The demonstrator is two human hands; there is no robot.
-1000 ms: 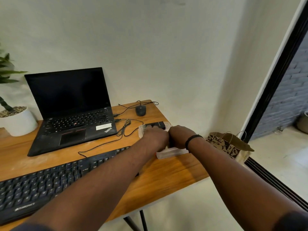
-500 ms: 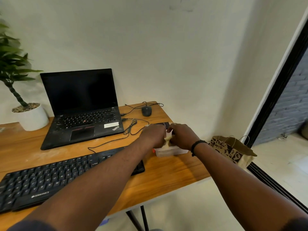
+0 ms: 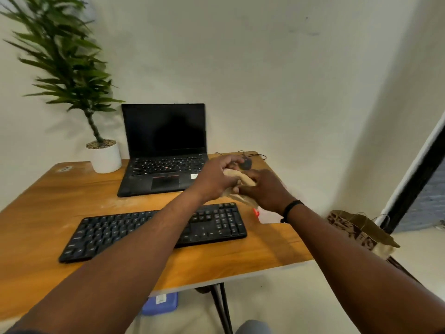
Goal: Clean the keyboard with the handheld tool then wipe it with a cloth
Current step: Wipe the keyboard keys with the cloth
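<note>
A black external keyboard (image 3: 115,230) lies on the wooden desk (image 3: 43,201) in front of me, partly covered by my left forearm. Both hands are raised above the desk's right side, just beyond the keyboard's right end. My left hand (image 3: 216,177) and my right hand (image 3: 265,191) together hold a beige cloth (image 3: 243,180) bunched between them. A clear plastic packet (image 3: 266,216) with a red spot lies on the desk under my right wrist. No handheld cleaning tool shows clearly.
An open black laptop (image 3: 163,150) stands behind the keyboard, with a dark mouse (image 3: 245,163) and its cable to the right. A potted plant (image 3: 106,153) sits at the back left. A brown paper bag (image 3: 361,230) stands on the floor right of the desk. A blue box (image 3: 160,302) lies under the desk.
My hands have lifted off the packet on the desk and now hold the beige cloth up between them. The view has swung left and down, bringing the whole keyboard and plant into sight.
</note>
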